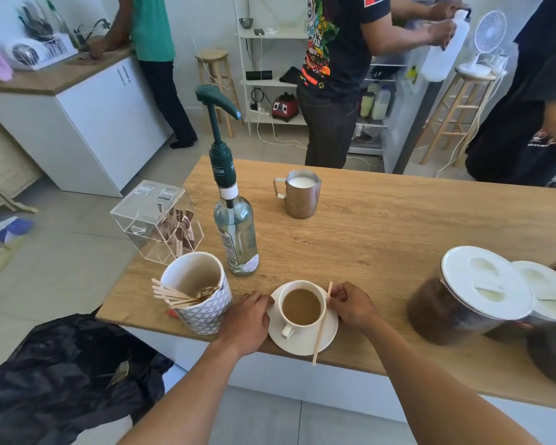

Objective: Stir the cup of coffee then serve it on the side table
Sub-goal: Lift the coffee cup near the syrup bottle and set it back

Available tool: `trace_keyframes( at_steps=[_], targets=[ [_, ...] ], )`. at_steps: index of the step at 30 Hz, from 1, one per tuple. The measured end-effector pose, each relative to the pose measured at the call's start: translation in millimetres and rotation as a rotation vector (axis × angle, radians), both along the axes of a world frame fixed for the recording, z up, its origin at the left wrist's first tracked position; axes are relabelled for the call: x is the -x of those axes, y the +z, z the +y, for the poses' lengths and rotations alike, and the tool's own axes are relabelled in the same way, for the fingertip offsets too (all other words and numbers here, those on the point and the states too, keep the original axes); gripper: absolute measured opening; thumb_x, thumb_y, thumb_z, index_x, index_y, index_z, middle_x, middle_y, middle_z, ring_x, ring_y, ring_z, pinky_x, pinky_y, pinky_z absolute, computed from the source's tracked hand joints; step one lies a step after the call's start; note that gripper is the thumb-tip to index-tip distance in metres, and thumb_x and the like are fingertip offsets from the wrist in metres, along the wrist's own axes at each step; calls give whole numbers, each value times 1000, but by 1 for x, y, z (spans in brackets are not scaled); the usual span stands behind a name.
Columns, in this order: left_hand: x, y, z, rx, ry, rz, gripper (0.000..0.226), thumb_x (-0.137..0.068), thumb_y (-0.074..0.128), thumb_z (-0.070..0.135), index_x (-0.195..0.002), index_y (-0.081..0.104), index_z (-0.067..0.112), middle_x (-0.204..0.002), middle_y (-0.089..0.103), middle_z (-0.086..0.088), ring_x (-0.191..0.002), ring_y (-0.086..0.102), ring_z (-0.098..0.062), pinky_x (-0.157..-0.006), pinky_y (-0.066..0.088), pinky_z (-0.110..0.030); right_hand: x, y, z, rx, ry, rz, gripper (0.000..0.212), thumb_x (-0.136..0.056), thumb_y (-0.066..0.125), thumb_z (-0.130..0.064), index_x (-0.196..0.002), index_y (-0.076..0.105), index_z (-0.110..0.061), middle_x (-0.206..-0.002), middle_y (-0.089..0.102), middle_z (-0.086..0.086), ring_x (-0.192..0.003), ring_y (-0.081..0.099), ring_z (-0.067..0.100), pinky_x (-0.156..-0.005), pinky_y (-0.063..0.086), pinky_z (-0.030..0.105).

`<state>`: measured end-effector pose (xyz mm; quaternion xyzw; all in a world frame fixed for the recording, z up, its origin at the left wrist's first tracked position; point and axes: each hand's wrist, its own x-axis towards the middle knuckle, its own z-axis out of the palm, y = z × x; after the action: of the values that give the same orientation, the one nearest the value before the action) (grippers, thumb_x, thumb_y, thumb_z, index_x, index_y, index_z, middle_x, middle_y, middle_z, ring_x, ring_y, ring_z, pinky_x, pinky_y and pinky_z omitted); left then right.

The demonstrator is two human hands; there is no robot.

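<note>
A white cup (301,306) of milky coffee stands on a white saucer (302,343) near the front edge of the wooden table (382,226). A wooden stir stick (321,326) lies across the saucer's right side, its lower end over the table edge. My left hand (247,319) grips the saucer's left rim. My right hand (350,305) holds the saucer's right rim, its fingers at the top of the stick.
A patterned cup (203,303) of wooden sticks stands left of the saucer, with a pump bottle (236,226) and clear box (158,220) behind. A steel milk jug (302,194) sits mid-table. Lidded jars (469,293) stand right. A black bin bag (61,374) lies lower left. Three people stand beyond.
</note>
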<state>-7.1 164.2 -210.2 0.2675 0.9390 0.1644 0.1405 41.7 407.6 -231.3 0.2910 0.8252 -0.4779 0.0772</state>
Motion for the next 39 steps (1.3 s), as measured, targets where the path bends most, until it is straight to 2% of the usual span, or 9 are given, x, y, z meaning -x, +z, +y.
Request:
trace_keyframes(
  at_steps=[14,16,18,20,26,30,35,39],
  targets=[
    [1,6,0,24,-9,-17,34,-101,40,20,-130,58,16,-129,53,0,-125,49,-20,-98,47,-39,1,-1,0,7,10,-1,21,-90,67,-20,-107,60,-12,-81,58,-7,-77,55,11,-60,41,17],
    [1,7,-1,31,-7,-8,35,-101,40,20,-131,58,17,-130,52,0,-125,50,-20,-97,47,-37,3,0,1,22,4,-13,20,-89,67,-21,-105,61,-10,-83,61,-3,-78,58,14,-65,48,24],
    [-1,7,-2,39,-3,7,36,-101,40,20,-132,57,17,-131,52,1,-125,50,-20,-96,46,-36,3,-1,1,29,12,-25,22,-88,68,-22,-106,62,-10,-87,65,1,-83,62,19,-77,52,35],
    [-2,7,-4,36,-4,9,36,-101,40,20,-132,57,17,-132,52,2,-126,50,-20,-97,46,-36,2,0,1,25,24,-29,23,-88,68,-23,-106,62,-11,-88,65,1,-86,63,21,-82,52,38],
    [-6,7,-8,23,-13,16,33,-101,40,22,-129,58,17,-132,52,4,-124,50,-18,-95,46,-34,-5,2,0,33,30,-38,21,-89,66,-22,-107,58,-15,-89,61,-1,-89,61,20,-83,51,35],
    [-9,10,-11,12,-16,29,33,-101,40,23,-127,59,17,-131,53,4,-122,52,-18,-96,46,-34,-9,6,0,7,59,-47,25,-90,65,-23,-112,58,-14,-99,63,2,-95,61,20,-83,49,31],
    [-10,12,-15,1,-4,25,32,-102,40,24,-127,59,18,-132,52,4,-120,53,-19,-96,47,-36,-11,10,-3,-19,78,-55,26,-91,64,-22,-113,58,-10,-89,59,-4,-92,60,18,-80,47,30],
    [-13,13,-17,2,3,26,30,-102,41,22,-125,58,17,-129,52,2,-118,54,-20,-95,47,-36,-14,14,-5,-26,84,-63,24,-91,64,-22,-112,58,-11,-93,61,-1,-91,60,18,-79,48,30]
  ],
)
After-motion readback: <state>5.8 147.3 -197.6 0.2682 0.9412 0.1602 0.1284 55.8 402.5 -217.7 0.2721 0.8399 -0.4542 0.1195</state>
